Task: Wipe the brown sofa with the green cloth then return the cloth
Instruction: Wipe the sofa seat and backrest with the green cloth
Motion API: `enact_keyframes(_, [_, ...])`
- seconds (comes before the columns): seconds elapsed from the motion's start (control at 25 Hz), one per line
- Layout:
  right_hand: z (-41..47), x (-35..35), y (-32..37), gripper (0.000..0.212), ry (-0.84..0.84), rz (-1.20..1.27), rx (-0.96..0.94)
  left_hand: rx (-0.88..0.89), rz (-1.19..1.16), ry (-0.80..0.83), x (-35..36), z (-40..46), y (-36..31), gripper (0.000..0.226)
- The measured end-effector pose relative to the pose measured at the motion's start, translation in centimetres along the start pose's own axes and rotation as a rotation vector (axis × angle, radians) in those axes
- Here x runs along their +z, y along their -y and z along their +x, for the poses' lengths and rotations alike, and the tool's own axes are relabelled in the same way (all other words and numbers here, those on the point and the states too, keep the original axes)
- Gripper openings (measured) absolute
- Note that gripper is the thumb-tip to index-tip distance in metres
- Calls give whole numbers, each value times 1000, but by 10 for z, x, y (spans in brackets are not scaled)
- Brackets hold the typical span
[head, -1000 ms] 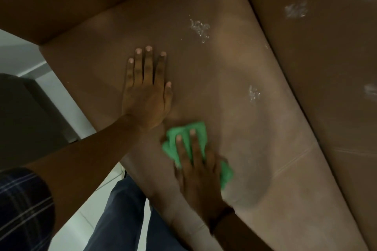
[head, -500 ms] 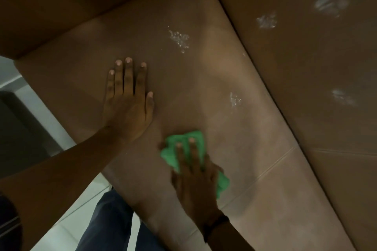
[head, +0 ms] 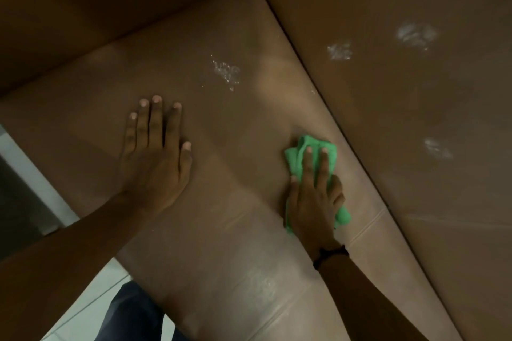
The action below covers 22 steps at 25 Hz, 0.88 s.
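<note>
The brown sofa seat [head: 238,147] fills most of the view, with its backrest [head: 415,119] on the right and an armrest [head: 97,3] at the top left. My right hand [head: 314,191] presses the crumpled green cloth [head: 296,155] flat on the seat, close to the crease below the backrest. My left hand [head: 156,152] lies flat on the seat to the left, fingers spread, holding nothing. A white foamy patch [head: 225,72] sits on the seat beyond both hands. Three more white patches [head: 339,51] mark the backrest.
A white tiled floor [head: 91,304] shows at the lower left beside the sofa's front edge. A dark object [head: 19,196] stands at the left edge. My blue trouser leg [head: 133,313] is against the sofa front. A wet streak [head: 260,282] shines on the near seat.
My right hand has slid the green cloth to the right across the seat, toward the backrest crease. A small foam spot that lay there is gone. My left hand stays pressed flat.
</note>
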State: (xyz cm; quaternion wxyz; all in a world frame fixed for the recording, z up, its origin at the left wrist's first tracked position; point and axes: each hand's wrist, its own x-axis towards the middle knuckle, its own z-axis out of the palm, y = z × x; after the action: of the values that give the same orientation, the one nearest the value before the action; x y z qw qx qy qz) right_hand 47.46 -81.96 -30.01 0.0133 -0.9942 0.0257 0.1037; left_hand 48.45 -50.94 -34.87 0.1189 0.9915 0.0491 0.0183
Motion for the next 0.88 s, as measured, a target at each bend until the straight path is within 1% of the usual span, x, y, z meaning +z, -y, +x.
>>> enact_keyframes(0.04, [16, -1, 4, 67, -36, 39, 93, 6, 7, -12, 1, 0, 0, 71])
enact_keyframes(0.08, [41, 1, 16, 67, -67, 69, 147, 16, 17, -26, 4, 0, 1, 71])
enact_keyframes(0.12, [63, 3, 31, 67, -72, 66, 108, 26, 27, -37, 7, 1, 2, 71])
enact_keyframes(0.2, [78, 4, 53, 68, -92, -23, -97, 29, 49, -44, 12, 3, 6, 71])
enact_keyframes(0.24, [73, 4, 50, 69, -79, -39, -169, 28, 35, -35, 11, 3, 6, 72])
enact_keyframes(0.28, [63, 3, 40, 68, -68, -43, -181, 26, 21, -28, 9, 2, 5, 72])
enact_keyframes(0.36, [57, -7, 26, 66, -66, -8, -30, 8, 17, -16, 2, 1, 1, 72])
enact_keyframes(0.44, [89, -13, 49, 65, -105, 54, 90, -4, 21, -2, -2, 2, 0, 72])
enact_keyframes(0.48, [111, -13, 68, 66, -106, 87, 120, 9, 26, -3, -1, 2, 0, 72])
enact_keyframes(0.56, [141, -14, 93, 67, -135, 92, 60, 23, 38, -4, 4, 3, 4, 72])
enact_keyframes(0.6, [141, -14, 91, 67, -144, 73, -7, 29, 35, 2, 3, 5, 4, 72])
enact_keyframes(0.68, [120, -14, 63, 65, -99, 26, -148, 47, 17, 13, 0, 13, 1, 72])
enact_keyframes(0.72, [106, -19, 51, 65, -68, 26, -136, 56, 18, 22, -3, 22, 0, 72])
enact_keyframes(0.76, [103, -22, 49, 65, -55, 48, -81, 51, 18, 29, -7, 34, 0, 72])
enact_keyframes(0.84, [130, -24, 79, 66, -92, 101, 14, 40, 5, 23, -10, 63, 1, 73])
enact_keyframes(0.88, [149, -21, 100, 67, -103, 124, 8, 38, 6, 16, -7, 75, 1, 73])
